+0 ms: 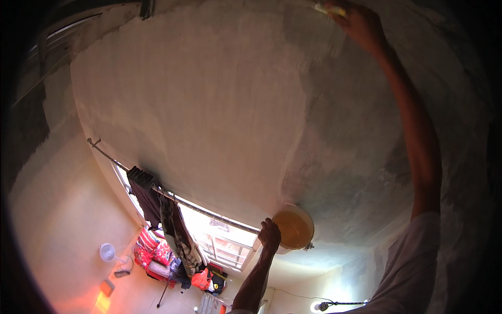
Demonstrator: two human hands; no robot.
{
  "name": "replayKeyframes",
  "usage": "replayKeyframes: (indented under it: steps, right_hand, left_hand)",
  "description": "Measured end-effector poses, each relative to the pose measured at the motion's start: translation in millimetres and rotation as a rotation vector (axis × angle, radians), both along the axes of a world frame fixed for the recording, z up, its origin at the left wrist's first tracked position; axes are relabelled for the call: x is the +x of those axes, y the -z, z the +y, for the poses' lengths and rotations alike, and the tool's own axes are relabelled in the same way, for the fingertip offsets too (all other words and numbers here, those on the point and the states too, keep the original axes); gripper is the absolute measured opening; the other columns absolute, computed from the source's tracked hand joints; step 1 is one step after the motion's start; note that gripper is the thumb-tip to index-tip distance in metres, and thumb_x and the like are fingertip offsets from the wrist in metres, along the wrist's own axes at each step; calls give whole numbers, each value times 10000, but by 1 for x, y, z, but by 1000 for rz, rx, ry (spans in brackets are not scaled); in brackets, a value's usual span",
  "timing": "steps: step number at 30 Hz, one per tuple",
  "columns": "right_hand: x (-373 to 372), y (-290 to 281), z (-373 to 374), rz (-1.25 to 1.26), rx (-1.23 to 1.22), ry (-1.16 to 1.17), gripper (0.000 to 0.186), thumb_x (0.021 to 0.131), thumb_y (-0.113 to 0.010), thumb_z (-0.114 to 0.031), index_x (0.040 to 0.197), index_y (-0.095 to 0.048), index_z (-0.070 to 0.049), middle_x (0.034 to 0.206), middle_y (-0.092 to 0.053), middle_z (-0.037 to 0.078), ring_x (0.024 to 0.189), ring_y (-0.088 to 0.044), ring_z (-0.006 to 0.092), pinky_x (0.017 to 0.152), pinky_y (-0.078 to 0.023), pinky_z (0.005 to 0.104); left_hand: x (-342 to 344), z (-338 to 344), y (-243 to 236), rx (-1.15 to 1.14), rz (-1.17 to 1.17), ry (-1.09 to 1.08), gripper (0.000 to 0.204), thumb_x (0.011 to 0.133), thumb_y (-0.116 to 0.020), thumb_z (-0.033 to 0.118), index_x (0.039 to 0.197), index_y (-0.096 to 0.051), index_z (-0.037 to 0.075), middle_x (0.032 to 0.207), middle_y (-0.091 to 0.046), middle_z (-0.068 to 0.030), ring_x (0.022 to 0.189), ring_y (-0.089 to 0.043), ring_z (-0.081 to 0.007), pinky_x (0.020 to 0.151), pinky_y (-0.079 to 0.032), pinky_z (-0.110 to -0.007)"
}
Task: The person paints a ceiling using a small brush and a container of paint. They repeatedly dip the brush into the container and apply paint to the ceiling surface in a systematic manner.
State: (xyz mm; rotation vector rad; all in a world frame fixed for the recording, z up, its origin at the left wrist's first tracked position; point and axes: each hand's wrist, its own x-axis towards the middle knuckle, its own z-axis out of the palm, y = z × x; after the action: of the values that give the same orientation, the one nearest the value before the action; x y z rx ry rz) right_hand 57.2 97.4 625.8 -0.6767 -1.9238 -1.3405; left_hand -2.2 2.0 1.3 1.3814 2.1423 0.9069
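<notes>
My right hand (361, 25) is raised high at the upper right, its fingers closed round a paintbrush (333, 10) with a pale yellowish handle. The brush is up against the top of the plastered wall (198, 99); its bristles are hard to make out. Lower down, my left hand (270, 235) grips the rim of a pale bucket (308, 220). Brownish-yellow liquid fills part of the bucket, which is beside the end of the curtain rod (209, 213). Darker, damp-looking patches cover the wall on the right.
A window (230, 246) lies below the rod, with dark curtains (144, 191) bunched at its left. Far below are piled red bedding and clothes (151, 254), a small white fan (107, 252) and an orange box (107, 287). A lit lamp (320, 306) shows at the bottom.
</notes>
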Motion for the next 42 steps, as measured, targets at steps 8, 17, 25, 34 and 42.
replayKeyframes:
  steps: [8, 17, 25, 34, 42]
  right_hand:
    - [34, 125, 5, -244, -82, -107, 379, 784, -688, -128, 1152, -636, -201, 1111, -663, 47, 966, -651, 215, 824, -529, 343]
    - [52, 2, -3, 105, -359, 16, 234, 895, -621, -275, 1088, -676, -154, 930, -693, 97, 850, -666, 261, 758, -490, 341]
    - [71, 34, 9, -105, 98, 194, 318, 848, -637, -178, 1165, -639, -206, 1052, -682, 54, 889, -662, 234, 807, -519, 358]
    - [53, 196, -32, -326, -402, -87, 351, 759, -721, -122, 1103, -662, -161, 1014, -682, 48, 804, -670, 215, 727, -541, 344]
    - [36, 106, 5, 41, -338, 37, 389, 889, -573, -417, 855, -654, -38, 692, -642, 150, 647, -638, 318, 601, -494, 402]
  left_hand:
    - [-1, 2, 2, -7, -16, 0, 227, 934, -482, 240, 1039, -469, 40, 1034, -571, -198, 856, -641, -398, 729, -515, -506]
    - [5, 3, 4, 17, 23, -6, 225, 936, -481, 243, 1027, -460, 38, 1012, -566, -193, 818, -644, -385, 694, -522, -497]
    - [6, 2, 5, 29, 30, 6, 226, 947, -458, 248, 1026, -460, 36, 1011, -566, -196, 802, -641, -392, 684, -525, -494]
    - [0, 2, 6, 18, 26, -7, 242, 956, -453, 257, 1031, -460, 28, 1014, -563, -201, 813, -639, -399, 696, -522, -501]
    - [1, 2, 8, 27, 23, 21, 242, 953, -463, 254, 1034, -462, 26, 1017, -561, -203, 823, -639, -400, 708, -526, -497]
